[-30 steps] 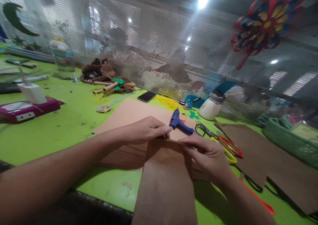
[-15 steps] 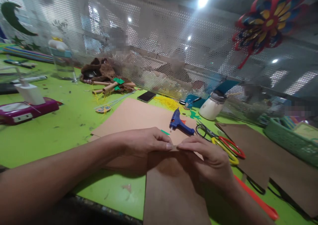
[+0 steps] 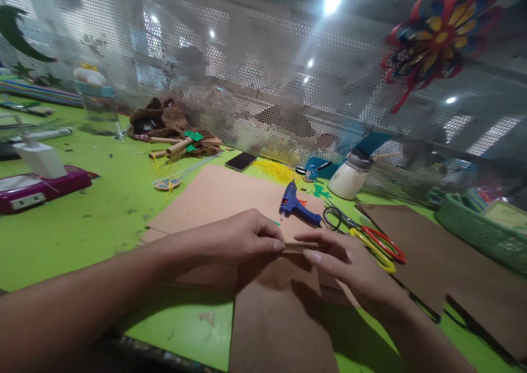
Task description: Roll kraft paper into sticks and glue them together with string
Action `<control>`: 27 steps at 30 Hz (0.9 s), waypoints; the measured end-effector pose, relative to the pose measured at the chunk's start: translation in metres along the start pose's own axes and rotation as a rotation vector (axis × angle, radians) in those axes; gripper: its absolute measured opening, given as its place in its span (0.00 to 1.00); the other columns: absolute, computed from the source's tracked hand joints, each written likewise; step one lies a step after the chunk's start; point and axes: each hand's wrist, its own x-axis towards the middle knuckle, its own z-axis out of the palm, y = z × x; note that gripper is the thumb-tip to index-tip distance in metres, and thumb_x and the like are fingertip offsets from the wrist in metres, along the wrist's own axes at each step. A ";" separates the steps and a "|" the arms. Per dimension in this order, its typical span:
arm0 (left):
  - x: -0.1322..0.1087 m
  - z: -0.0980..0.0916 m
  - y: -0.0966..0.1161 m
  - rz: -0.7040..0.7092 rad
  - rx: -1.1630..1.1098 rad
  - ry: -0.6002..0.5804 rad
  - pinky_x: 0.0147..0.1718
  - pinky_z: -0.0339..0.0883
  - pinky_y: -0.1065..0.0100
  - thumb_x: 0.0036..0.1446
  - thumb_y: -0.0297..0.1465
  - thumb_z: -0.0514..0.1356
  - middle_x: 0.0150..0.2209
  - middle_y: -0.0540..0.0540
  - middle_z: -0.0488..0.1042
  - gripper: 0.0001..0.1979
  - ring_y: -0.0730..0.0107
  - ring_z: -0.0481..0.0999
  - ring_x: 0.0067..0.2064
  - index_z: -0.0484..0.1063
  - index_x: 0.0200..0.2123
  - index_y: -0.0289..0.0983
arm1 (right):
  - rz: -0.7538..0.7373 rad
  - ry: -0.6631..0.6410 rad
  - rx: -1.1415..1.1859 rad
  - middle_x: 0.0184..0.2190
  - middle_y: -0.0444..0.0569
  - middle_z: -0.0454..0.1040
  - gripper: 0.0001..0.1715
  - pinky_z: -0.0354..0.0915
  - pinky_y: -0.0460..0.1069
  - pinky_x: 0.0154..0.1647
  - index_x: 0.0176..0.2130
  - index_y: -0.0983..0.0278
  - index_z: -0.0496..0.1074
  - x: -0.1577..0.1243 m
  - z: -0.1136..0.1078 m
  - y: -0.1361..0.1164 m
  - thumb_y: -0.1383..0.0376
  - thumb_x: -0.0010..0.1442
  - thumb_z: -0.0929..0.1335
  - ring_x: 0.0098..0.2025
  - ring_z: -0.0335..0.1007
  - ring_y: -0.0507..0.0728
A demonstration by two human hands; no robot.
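Observation:
A brown paper sheet [image 3: 280, 318] hangs toward me over the table's front edge, with a narrow fold along its far end. My left hand [image 3: 247, 238] pinches that folded edge between thumb and fingers. At the fold's right end, my right hand [image 3: 349, 263] has its thumb and fingers apart, the thumb on the near side and the fingers beyond; whether they touch it I cannot tell. Under my hands lie larger light-brown sheets [image 3: 218, 197]. A blue glue gun [image 3: 297, 205] rests on them just past my fingers.
Scissors with red and yellow handles [image 3: 376, 246] lie to the right, near brown board pieces [image 3: 407, 235] and a green basket [image 3: 481, 233]. Behind are a phone [image 3: 241, 161], yellow strands [image 3: 274, 171] and a white jar [image 3: 349, 178]. A purple power strip [image 3: 53, 189] is at left.
My right hand's thumb and fingers have spread from their pinch on the fold. My left hand still pinches the folded edge. The view has shifted slightly.

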 end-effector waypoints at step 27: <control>-0.003 0.002 0.001 0.025 0.024 0.105 0.30 0.61 0.75 0.54 0.33 0.56 0.32 0.46 0.78 0.14 0.69 0.71 0.34 0.78 0.39 0.36 | -0.251 0.111 -0.230 0.25 0.51 0.77 0.08 0.67 0.50 0.30 0.30 0.64 0.80 0.002 0.004 0.001 0.66 0.54 0.69 0.29 0.72 0.56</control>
